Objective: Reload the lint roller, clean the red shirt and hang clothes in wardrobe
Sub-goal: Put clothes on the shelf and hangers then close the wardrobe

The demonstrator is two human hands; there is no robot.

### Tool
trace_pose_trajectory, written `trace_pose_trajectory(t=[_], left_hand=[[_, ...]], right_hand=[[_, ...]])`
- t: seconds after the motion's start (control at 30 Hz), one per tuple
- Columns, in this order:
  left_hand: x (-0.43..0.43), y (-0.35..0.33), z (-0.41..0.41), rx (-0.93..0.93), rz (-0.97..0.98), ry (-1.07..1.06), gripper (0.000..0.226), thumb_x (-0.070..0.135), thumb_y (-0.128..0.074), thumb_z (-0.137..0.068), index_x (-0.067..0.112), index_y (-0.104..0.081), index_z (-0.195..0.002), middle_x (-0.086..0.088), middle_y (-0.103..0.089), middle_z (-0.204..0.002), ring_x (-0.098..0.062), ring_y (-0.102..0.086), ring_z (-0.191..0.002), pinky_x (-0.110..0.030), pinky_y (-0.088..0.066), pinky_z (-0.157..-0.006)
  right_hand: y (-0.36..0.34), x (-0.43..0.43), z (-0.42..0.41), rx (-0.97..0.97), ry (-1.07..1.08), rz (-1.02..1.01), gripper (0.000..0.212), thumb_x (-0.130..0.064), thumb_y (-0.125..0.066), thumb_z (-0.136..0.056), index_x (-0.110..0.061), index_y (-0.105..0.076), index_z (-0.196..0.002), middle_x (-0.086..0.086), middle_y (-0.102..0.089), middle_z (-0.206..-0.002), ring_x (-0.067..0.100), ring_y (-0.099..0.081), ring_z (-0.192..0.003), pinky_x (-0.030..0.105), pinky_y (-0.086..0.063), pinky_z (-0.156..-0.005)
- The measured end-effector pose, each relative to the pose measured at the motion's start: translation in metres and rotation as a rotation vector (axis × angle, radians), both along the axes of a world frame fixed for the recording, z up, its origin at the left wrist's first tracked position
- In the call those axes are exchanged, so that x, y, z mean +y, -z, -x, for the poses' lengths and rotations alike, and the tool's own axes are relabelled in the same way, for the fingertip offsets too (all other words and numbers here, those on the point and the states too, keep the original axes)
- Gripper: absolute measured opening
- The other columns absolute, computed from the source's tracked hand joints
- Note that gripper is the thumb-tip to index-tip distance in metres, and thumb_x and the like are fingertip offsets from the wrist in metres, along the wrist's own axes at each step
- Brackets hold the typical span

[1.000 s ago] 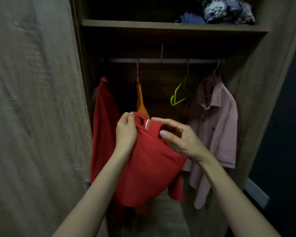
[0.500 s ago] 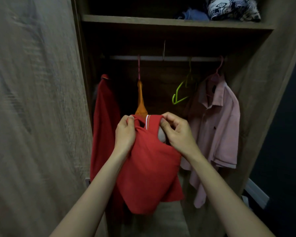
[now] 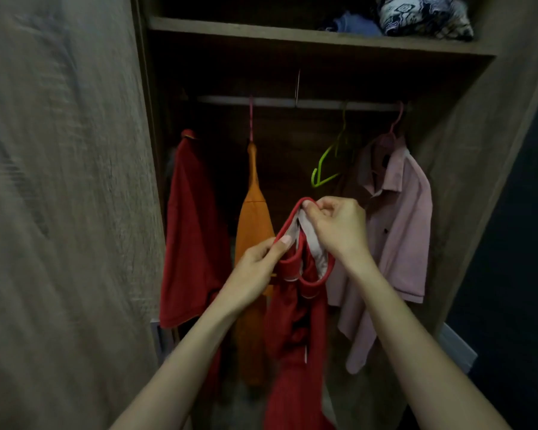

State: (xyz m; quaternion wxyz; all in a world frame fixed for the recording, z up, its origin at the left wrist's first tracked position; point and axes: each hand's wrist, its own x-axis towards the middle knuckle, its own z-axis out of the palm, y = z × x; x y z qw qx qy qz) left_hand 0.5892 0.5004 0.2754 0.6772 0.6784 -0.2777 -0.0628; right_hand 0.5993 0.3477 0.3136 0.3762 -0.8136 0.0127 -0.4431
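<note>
While both grips hold its collar, the red shirt hangs in front of the open wardrobe
At the collar's lower edge the left grip pinches with thumb and fingers; the right grip pinches its top, the white inner band showing. Behind, on one rail, hang three garments: a red top, an orange top and a pink shirt, plus one bare green hanger. On the shelf above lie two things: a blue bundle and a black-and-white patterned bundle

Dim, low-light wide-angle view. The wardrobe interior sinks into deep shadow, the door at left is blurred and smeared, and straight edges bow toward the frame's borders.
</note>
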Motion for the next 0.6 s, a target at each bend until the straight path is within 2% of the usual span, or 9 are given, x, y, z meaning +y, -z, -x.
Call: trace_pose_trajectory(t=[0.07, 0.17, 0.27, 0.37, 0.43, 0.47, 0.5, 0.57, 0.6], left_hand=[[0.002, 0.003, -0.013, -0.001, -0.035, -0.075, 0.028, 0.023, -0.045, -0.101, 0.014, -0.061, -0.079, -0.004, -0.062, -0.075, -0.018, -0.060, -0.072, -0.024, -0.050, -0.060], [0.017, 0.003, -0.038, -0.153, -0.141, -0.173, 0.031, 0.030, -0.051, -0.096, 0.012, -0.060, -0.073, -0.002, -0.055, -0.069, -0.015, -0.051, -0.068, -0.030, -0.042, -0.064], [0.024, -0.008, -0.050, -0.220, -0.121, -0.229, 0.035, 0.015, -0.047, -0.100, 0.017, -0.050, -0.066, 0.004, -0.043, -0.060, 0.003, -0.038, -0.050, -0.021, -0.033, -0.055], [0.019, -0.021, -0.054, -0.208, -0.104, -0.259, 0.036, 0.012, -0.042, -0.102, 0.019, -0.045, -0.067, 0.007, -0.038, -0.061, 0.004, -0.036, -0.044, -0.016, -0.029, -0.051], [0.016, -0.027, -0.050, -0.236, -0.065, -0.221, 0.025, 0.016, -0.047, -0.100, 0.019, -0.053, -0.077, 0.008, -0.046, -0.068, 0.009, -0.046, -0.053, -0.011, -0.037, -0.059], [0.018, -0.029, -0.048, -0.261, -0.046, -0.173, 0.011, 0.016, -0.052, -0.098, 0.018, -0.058, -0.089, 0.008, -0.052, -0.076, 0.011, -0.051, -0.062, -0.008, -0.041, -0.066], [0.021, -0.030, -0.048, -0.296, -0.050, -0.122, 0.010, 0.015, -0.058, -0.095, 0.019, -0.059, -0.104, 0.006, -0.057, -0.086, 0.011, -0.055, -0.073, -0.007, -0.044, -0.073], [0.028, -0.028, -0.057, -0.401, -0.144, -0.094, 0.042, 0.016, -0.066, -0.090, 0.030, -0.053, -0.128, -0.004, -0.063, -0.102, -0.002, -0.063, -0.093, -0.016, -0.049, -0.086], [0.030, -0.026, -0.061, -0.455, -0.218, -0.151, 0.050, 0.016, -0.068, -0.088, 0.036, -0.051, -0.131, -0.007, -0.064, -0.104, -0.010, -0.065, -0.096, -0.020, -0.050, -0.089]], right_hand=[[0.000, -0.006, 0.000, 0.016, -0.005, -0.014, 0.044, -0.026, -0.067, -0.084, -0.009, -0.048, -0.049, -0.004, -0.036, -0.039, 0.009, -0.035, -0.040, 0.022, -0.025, -0.045], [0.000, -0.018, 0.004, 0.102, -0.069, 0.030, 0.039, -0.031, -0.063, -0.088, -0.012, -0.053, -0.055, -0.006, -0.037, -0.043, 0.005, -0.035, -0.040, 0.025, -0.027, -0.048], [0.006, -0.026, 0.010, 0.231, -0.202, 0.059, 0.040, -0.033, -0.054, -0.094, -0.010, -0.052, -0.062, -0.004, -0.041, -0.053, 0.002, -0.035, -0.050, 0.029, -0.029, -0.053], [0.012, -0.024, 0.015, 0.249, -0.326, -0.108, 0.042, -0.032, -0.051, -0.097, -0.013, -0.049, -0.060, 0.004, -0.037, -0.057, 0.010, -0.033, -0.053, 0.030, -0.025, -0.052], [0.009, -0.022, 0.019, 0.208, -0.333, -0.233, 0.041, -0.031, -0.052, -0.097, -0.015, -0.049, -0.059, 0.006, -0.033, -0.058, 0.015, -0.029, -0.053, 0.029, -0.021, -0.050], [0.006, -0.022, 0.020, 0.185, -0.311, -0.263, 0.041, -0.030, -0.052, -0.096, -0.014, -0.049, -0.059, 0.005, -0.032, -0.055, 0.014, -0.028, -0.051, 0.028, -0.020, -0.049], [0.003, -0.023, 0.021, 0.160, -0.290, -0.279, 0.042, -0.029, -0.053, -0.096, -0.015, -0.047, -0.057, 0.001, -0.031, -0.052, 0.010, -0.026, -0.048, 0.027, -0.019, -0.047], [0.000, -0.024, 0.023, 0.111, -0.265, -0.297, 0.045, -0.028, -0.054, -0.096, -0.019, -0.043, -0.054, -0.007, -0.028, -0.048, 0.004, -0.022, -0.045, 0.026, -0.017, -0.044], [-0.001, -0.026, 0.023, 0.091, -0.261, -0.305, 0.045, -0.029, -0.054, -0.096, -0.019, -0.042, -0.053, -0.004, -0.027, -0.050, 0.006, -0.022, -0.047, 0.027, -0.017, -0.046]])
